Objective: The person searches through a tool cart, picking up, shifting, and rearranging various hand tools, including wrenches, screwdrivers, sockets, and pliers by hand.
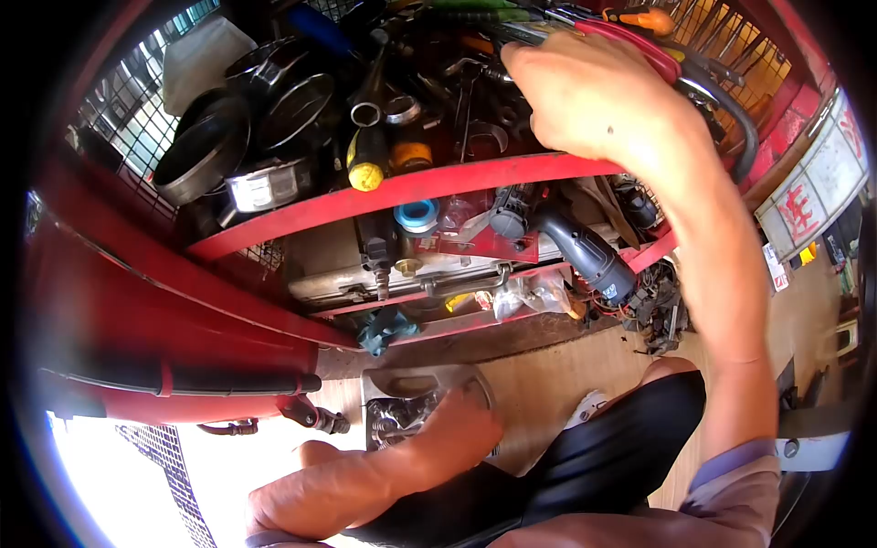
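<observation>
My right hand (pixel 585 87) reaches onto the upper red shelf (pixel 411 187), over a pile of tools. Its fingers point down and away among the tools, beside a red-handled tool (pixel 639 46), and their tips are hidden. Low in the view, my left hand (pixel 457 425) is blurred over a grey tray (pixel 425 376) holding small metal parts (pixel 397 416); its fingers cannot be made out. A yellow-and-black screwdriver (pixel 367 160) and a wrench (pixel 484 132) lie on the shelf to the left of my right hand.
Round black metal rings (pixel 206 146) fill the shelf's left side. Below, the lower shelf holds a black power tool (pixel 585 251), blue tape (pixel 417 216) and a long metal case (pixel 338 283). A red cabinet side (pixel 164 320) stands left; a white sign (pixel 813 183) is at right.
</observation>
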Available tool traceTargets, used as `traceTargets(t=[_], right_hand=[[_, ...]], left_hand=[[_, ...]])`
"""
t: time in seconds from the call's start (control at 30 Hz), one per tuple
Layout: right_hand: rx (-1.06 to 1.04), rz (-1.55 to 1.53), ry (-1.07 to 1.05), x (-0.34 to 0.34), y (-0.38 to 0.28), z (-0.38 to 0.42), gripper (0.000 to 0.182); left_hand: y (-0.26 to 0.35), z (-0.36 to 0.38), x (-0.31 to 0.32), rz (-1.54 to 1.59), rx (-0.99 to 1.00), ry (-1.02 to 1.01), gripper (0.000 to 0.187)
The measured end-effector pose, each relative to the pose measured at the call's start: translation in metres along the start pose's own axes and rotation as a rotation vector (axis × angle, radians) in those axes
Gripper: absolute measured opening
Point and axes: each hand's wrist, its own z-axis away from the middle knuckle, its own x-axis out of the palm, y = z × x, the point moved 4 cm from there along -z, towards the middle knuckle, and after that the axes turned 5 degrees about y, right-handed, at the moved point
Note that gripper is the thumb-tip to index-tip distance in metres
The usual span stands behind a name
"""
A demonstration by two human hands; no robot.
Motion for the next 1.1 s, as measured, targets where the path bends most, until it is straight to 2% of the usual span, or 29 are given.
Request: traceTargets(t=[0.1, 0.13, 0.23, 0.27, 0.4, 0.5, 0.53, 0.57, 0.63, 0.73, 0.77, 0.83, 0.93, 1.03, 1.1], right_hand=[[-0.057, -0.065, -0.286, -0.015, 0.008, -0.010, 0.027], [-0.102, -0.084, -0.244, -0.014, 0.014, -0.011, 0.034], [-0.079, -0.042, -0.241, -0.008, 0.006, -0.016, 0.019], [-0.081, 0.039, -0.327, -0.011, 0.004, -0.012, 0.021], [-0.164, 0.063, -0.305, -0.007, -0.007, -0.013, 0.017], [-0.209, 0.124, -0.365, -0.008, -0.013, -0.018, 0.018], [-0.110, 0.102, -0.424, 0.002, -0.005, -0.028, 0.018], [-0.060, 0.029, -0.381, 0.001, 0.000, -0.027, 0.025], [-0.092, 0.032, -0.299, 0.003, 0.007, -0.027, 0.038], [0.014, -0.282, -0.241, 0.001, 0.023, -0.036, 0.054], [0.089, -0.409, -0.262, 0.001, 0.031, -0.035, 0.046], [0.045, -0.483, -0.253, -0.016, 0.029, -0.029, 0.033], [0.171, -0.581, -0.304, -0.021, 0.035, -0.024, 0.021], [0.146, -0.598, -0.334, -0.025, 0.039, -0.024, 0.024], [0.221, -0.773, -0.246, -0.038, 0.046, -0.014, 0.023]], left_hand=[[0.007, 0.001, -0.008, 0.007, 0.016, -0.019, 0.042], [0.008, -0.001, -0.008, 0.015, 0.024, -0.028, 0.042], [0.008, -0.004, -0.001, 0.018, 0.010, -0.043, 0.044], [0.008, -0.006, 0.004, 0.011, -0.005, -0.042, 0.044], [0.011, -0.004, -0.005, 0.016, 0.014, 0.029, 0.044], [0.015, -0.001, -0.009, -0.005, 0.069, 0.013, 0.042], [0.014, 0.000, -0.009, -0.001, 0.071, 0.006, 0.042], [0.014, 0.000, -0.008, 0.003, 0.071, 0.000, 0.041], [0.012, -0.001, -0.007, 0.005, 0.067, -0.015, 0.040], [0.008, -0.001, -0.002, 0.002, 0.054, -0.048, 0.035], [0.006, -0.001, 0.000, 0.005, 0.045, -0.051, 0.033], [0.001, -0.003, 0.004, 0.012, 0.038, -0.053, 0.030], [-0.004, -0.006, 0.005, 0.025, 0.039, -0.051, 0.028], [-0.010, -0.009, 0.004, 0.041, 0.047, -0.023, 0.026], [-0.015, -0.011, 0.007, 0.057, 0.076, 0.028, 0.025]])
